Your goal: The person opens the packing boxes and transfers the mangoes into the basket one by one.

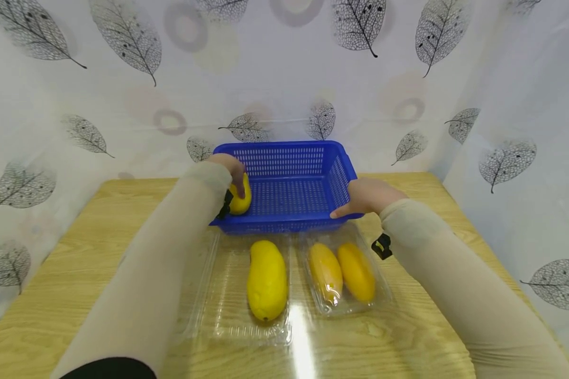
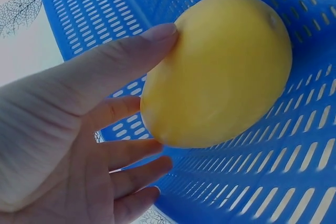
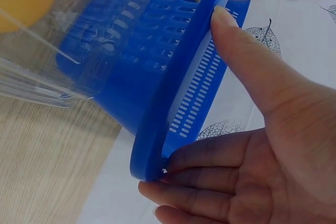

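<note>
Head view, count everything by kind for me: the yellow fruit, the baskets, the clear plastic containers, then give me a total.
Yellow fruits: 4, one of them in the left hand
Blue basket: 1
Clear plastic containers: 2
Total: 7

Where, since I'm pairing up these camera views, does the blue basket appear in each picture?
Head: the blue basket stands near the centre.
Left wrist: it fills most of the picture, behind the left hand and the yellow fruit.
Right wrist: upper middle, slanting down to the left, held at its edge by the right hand.
Shared landmark: the leaf-print sheet, visible beyond the basket in all three views.
</note>
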`<state>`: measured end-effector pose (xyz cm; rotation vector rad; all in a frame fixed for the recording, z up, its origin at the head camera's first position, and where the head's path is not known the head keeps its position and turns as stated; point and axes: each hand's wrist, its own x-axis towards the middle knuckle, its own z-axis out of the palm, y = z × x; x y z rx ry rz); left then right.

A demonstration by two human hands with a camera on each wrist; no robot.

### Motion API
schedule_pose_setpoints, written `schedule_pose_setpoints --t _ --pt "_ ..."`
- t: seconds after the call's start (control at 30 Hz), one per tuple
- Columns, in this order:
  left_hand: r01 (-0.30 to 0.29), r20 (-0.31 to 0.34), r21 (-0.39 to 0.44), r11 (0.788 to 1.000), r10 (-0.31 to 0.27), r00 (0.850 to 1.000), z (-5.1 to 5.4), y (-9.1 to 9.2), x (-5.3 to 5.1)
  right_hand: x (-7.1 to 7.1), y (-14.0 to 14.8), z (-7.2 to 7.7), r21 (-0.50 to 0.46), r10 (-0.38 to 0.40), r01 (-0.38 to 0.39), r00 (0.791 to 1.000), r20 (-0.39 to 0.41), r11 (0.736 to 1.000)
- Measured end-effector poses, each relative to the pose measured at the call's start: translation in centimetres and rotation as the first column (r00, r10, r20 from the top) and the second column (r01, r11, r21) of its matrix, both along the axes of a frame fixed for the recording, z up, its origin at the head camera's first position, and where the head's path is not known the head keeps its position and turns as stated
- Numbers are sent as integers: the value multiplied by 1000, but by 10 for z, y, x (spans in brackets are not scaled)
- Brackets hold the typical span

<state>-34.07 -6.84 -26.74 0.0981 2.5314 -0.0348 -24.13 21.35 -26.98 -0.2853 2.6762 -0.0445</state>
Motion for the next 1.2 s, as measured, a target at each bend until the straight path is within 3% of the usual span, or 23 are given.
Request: schedule_pose_setpoints --t 0.23,0.5,0.83,1.0,1.2 --pt "63 -34 -31 998 -64 997 -4 -1 -6 0 -1 0 5 13 -13 1000 -4 1000" --pt "23 -46 39 999 -21 999 9 -6 5 -2 -1 1 11 39 -38 999 -14 999" --pt "158 -111 127 979 -145 983 24 -6 11 0 -1 4 1 37 -37 999 -17 999" --pt "228 -147 146 963 -206 967 27 -2 21 0 -1 3 18 22 -22 1000 -2 1000" --pt "356 -227 108 928 -326 918 25 5 48 0 0 2 19 21 -21 1000 2 1000"
